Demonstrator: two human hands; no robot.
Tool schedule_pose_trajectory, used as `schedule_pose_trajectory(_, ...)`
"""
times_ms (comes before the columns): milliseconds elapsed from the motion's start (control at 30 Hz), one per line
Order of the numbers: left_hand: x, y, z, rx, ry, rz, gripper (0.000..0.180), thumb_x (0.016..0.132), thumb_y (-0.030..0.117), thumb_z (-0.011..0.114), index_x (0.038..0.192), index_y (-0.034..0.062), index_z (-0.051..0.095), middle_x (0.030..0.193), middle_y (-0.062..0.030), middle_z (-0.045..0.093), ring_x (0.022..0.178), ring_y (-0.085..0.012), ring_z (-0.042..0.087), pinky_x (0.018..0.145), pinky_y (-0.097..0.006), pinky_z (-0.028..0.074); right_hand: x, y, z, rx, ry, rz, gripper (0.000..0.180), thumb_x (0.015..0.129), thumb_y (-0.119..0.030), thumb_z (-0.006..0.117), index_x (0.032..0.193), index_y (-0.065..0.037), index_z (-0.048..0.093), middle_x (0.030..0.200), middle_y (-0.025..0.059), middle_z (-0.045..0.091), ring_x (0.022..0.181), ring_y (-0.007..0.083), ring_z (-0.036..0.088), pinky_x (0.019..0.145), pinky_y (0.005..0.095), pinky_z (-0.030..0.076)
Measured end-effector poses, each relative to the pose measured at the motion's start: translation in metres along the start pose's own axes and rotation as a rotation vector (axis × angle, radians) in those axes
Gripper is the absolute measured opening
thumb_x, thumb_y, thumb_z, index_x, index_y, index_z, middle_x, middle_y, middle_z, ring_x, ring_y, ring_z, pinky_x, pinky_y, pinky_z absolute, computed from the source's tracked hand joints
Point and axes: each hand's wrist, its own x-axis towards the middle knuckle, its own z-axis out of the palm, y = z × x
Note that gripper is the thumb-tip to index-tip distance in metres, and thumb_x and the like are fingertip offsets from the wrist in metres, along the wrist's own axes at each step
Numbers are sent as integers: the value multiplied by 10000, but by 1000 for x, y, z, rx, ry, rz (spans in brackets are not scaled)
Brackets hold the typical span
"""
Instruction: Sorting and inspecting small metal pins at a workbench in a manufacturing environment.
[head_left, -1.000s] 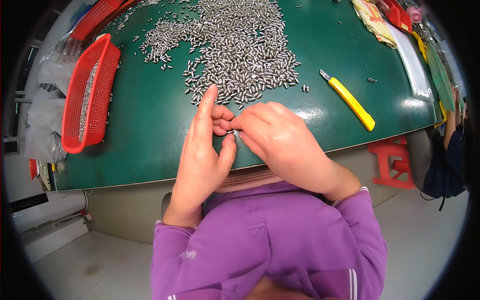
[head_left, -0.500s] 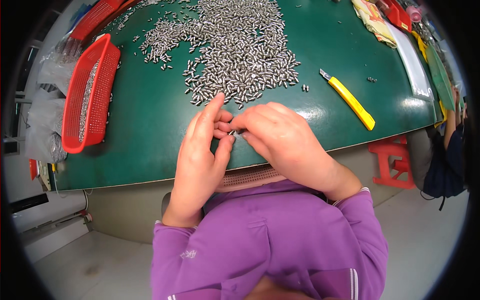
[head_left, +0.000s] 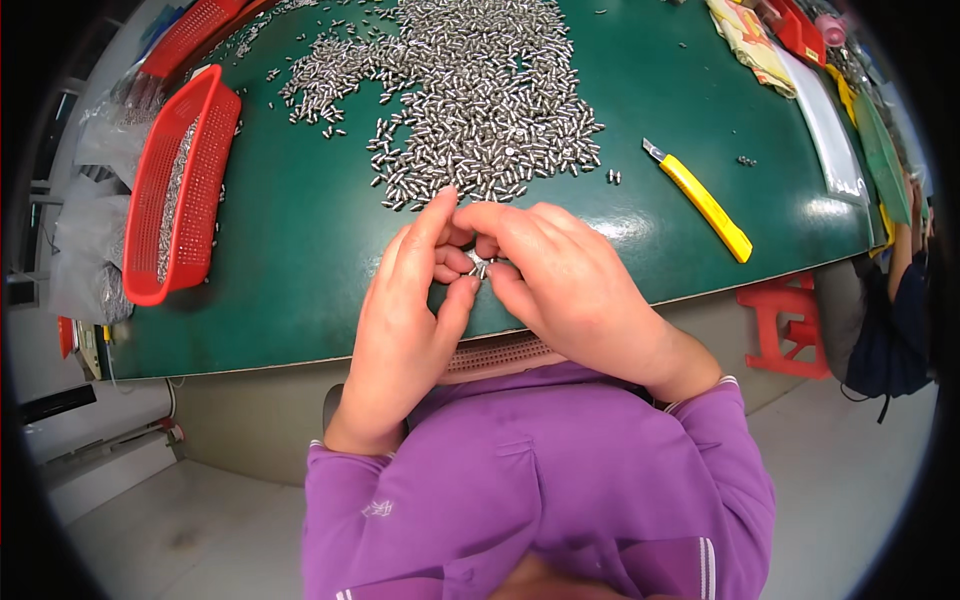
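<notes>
Left hand (head_left: pixel 402 288) and right hand (head_left: pixel 578 265) curl around small metal pieces (head_left: pixel 481 269) — pinching or not, I cannot tell — so handle lightly, low over the desk (head_left: pixel 300 260).

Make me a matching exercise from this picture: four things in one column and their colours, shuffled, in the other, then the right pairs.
Things:
1. Cutter
2. Metal pieces
3. Table
4. Stool

Colours:
A. Green
B. Red
C. Mostly yellow
D. Silvery

Right pairs: 1-C, 2-D, 3-A, 4-B
</notes>
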Motion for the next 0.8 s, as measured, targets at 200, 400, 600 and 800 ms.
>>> schedule_pose_trajectory(200,0,-1,1,-14,-15,21,775,833,-144,691,1540,36,429,1156,-113,623,943,-185,639,846,-319,554,0,3,1,-5,36,-12,462,825,48,640,1273,-31,557,1032,116,657,880,320,614,774,434,506)
schedule_pose_trajectory(400,-1,0,2,25,-3,24,774,837,-137,703,1541,41,432,1162,-111,624,944,-178,636,851,-312,552,-5,-4,-5,62,-19,63,508,821,84,676,1303,-39,575,1105,92,718,951,261,716,823,392,558)
schedule_pose_trajectory(600,0,2,-1,-13,-26,-29,762,847,-126,704,1539,48,436,1136,-108,631,927,-178,636,834,-317,556,-7,-3,-2,50,29,62,496,835,30,645,1312,-33,525,1037,120,661,891,328,643,800,429,512)
schedule_pose_trajectory(800,1,3,1,16,-19,-43,745,861,-122,686,1541,37,426,1045,-100,655,879,-183,641,802,-326,560,-4,-4,-1,-8,12,86,542,823,61,718,1334,-41,569,1077,114,714,911,253,723,787,378,575)
